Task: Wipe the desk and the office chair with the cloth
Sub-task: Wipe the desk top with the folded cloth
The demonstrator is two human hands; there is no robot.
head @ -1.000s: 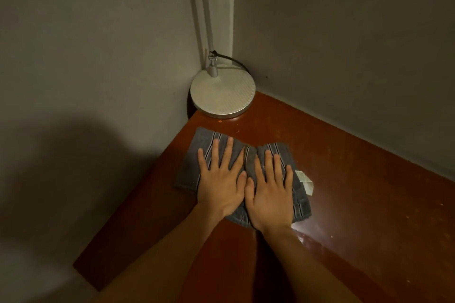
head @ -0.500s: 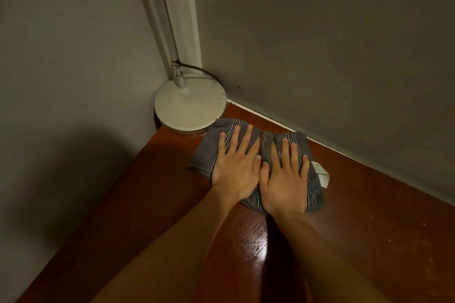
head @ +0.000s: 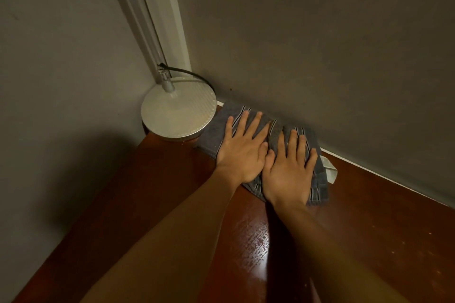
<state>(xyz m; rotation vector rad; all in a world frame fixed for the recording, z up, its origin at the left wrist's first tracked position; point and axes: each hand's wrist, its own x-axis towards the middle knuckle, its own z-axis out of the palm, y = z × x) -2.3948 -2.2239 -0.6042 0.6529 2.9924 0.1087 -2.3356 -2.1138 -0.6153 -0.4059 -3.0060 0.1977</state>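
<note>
Both hands flat on the cloth, deep in the tabletop's back corner.

The fingers point(head: 253, 123) lie straight and spread, clenching nothing. The left hand point(head: 240, 152) and right hand point(head: 288, 172) sit thumb to thumb, pressing the striped cloth point(head: 211, 136) down onto the tabletop point(head: 369, 216). The cloth ridges up between the two hands. Its far edge meets the wall point(head: 320, 44), and its left end touches the lamp base point(head: 178, 110). A white tag point(head: 330, 171) pokes out on the right. Here's the danger: any push further left could shove that base, which sits right at the corner, and drag on its cable point(head: 194, 75). Flat palms don't grip the cloth either, so it could bunch and skip patches along the wall. The chair isn't in view, so that half looks undone.
</note>
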